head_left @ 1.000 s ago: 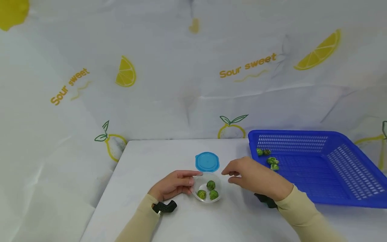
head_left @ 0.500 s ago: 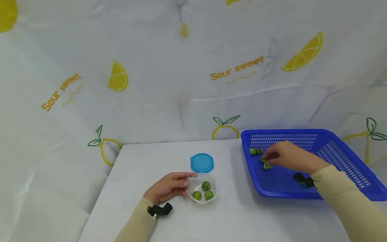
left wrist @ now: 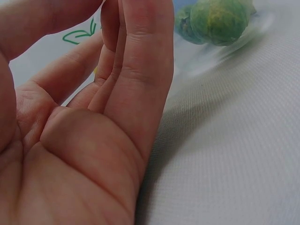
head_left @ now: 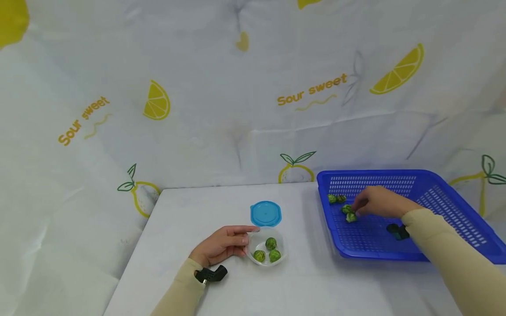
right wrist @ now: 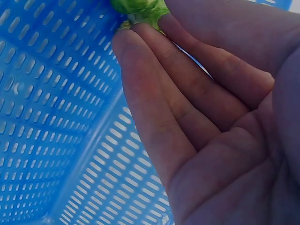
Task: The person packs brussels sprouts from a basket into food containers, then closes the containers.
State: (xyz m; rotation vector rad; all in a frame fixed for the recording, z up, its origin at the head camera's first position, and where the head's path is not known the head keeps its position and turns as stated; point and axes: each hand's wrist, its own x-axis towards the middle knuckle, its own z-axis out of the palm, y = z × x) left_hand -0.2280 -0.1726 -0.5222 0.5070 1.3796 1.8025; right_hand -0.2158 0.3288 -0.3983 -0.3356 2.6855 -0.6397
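Observation:
My left hand rests at the left side of a small clear bowl, thumb and index finger along its rim. In the left wrist view its fingers lie fairly straight. Inside the bowl are three green Brussels sprouts. My right hand reaches down into a blue basket. Its fingertips are right at a Brussels sprout; I cannot tell whether they pinch it. Another sprout lies just in front. In the right wrist view, fingers partly hide the green leaves.
A blue lid lies flat on the white table just behind the bowl. Two more sprouts sit in the basket's far left corner. Behind the table stands a white lemon-print sheet. The basket's slotted walls rise around the right hand.
My right hand has moved from beside the bowl to the right, into the basket at the sprouts. My left hand stays at the bowl. The view has shifted slightly.

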